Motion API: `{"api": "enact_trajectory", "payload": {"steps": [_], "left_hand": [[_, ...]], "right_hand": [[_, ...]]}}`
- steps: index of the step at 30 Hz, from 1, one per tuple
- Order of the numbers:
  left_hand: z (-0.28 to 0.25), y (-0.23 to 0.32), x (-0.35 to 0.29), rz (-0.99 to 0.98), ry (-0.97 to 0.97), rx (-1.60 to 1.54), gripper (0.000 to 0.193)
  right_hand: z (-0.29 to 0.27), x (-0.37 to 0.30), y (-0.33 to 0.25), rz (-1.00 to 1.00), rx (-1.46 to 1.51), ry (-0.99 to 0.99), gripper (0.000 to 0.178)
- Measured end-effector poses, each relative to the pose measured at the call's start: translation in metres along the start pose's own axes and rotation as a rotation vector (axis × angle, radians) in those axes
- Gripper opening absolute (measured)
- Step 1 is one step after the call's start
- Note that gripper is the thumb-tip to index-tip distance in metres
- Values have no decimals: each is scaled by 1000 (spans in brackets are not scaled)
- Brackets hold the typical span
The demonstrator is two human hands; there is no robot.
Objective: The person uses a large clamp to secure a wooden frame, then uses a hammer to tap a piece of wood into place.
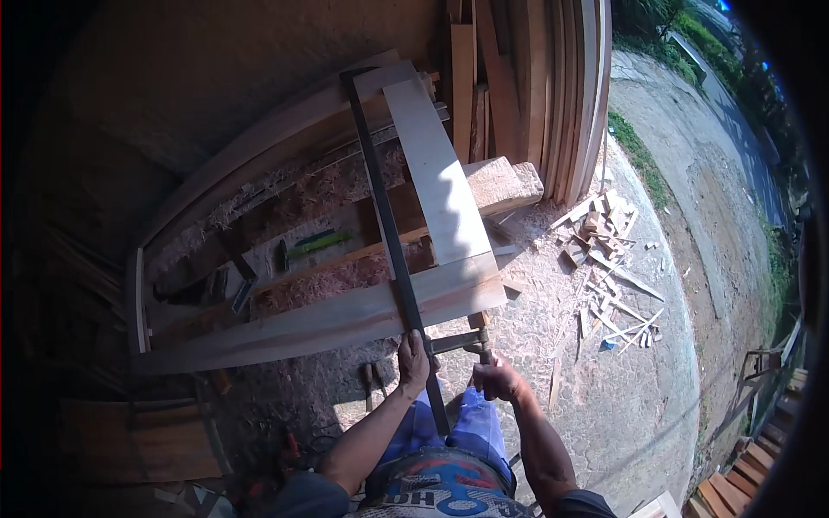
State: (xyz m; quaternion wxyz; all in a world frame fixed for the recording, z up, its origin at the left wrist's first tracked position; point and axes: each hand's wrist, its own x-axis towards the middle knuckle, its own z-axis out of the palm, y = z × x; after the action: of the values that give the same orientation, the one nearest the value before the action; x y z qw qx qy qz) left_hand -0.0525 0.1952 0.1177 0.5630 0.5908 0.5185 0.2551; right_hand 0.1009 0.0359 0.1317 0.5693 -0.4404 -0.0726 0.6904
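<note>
A long dark bar clamp (380,190) lies across a wooden frame, from its far rail past its near rail (319,319) toward my body. Its far end hooks at the far rail, beside a wide pale board (432,164) at the frame's right end. My left hand (414,363) is closed around the bar just below the near rail. My right hand (499,380) grips the clamp's screw handle, below the sliding arm (456,342). The screw's tip is close to the near rail's edge; whether it touches, I cannot tell.
Inside the frame's outline are a green-handled tool (315,244), other dark tools and wood shavings. A thick timber (509,186) juts out at right. Tall boards (535,95) lean behind, and offcuts (613,285) litter the ground. More tools lie near my feet at left.
</note>
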Motion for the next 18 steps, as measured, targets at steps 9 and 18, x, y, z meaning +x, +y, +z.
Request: {"api": "enact_trajectory", "payload": {"steps": [9,18], "left_hand": [[-10,11,12,-159,-366,-44,49],[-19,-54,37,-39,-394,39,53]], "right_hand": [[8,15,55,-438,-1105,945,53],[4,0,11,34,71,94,66]]}}
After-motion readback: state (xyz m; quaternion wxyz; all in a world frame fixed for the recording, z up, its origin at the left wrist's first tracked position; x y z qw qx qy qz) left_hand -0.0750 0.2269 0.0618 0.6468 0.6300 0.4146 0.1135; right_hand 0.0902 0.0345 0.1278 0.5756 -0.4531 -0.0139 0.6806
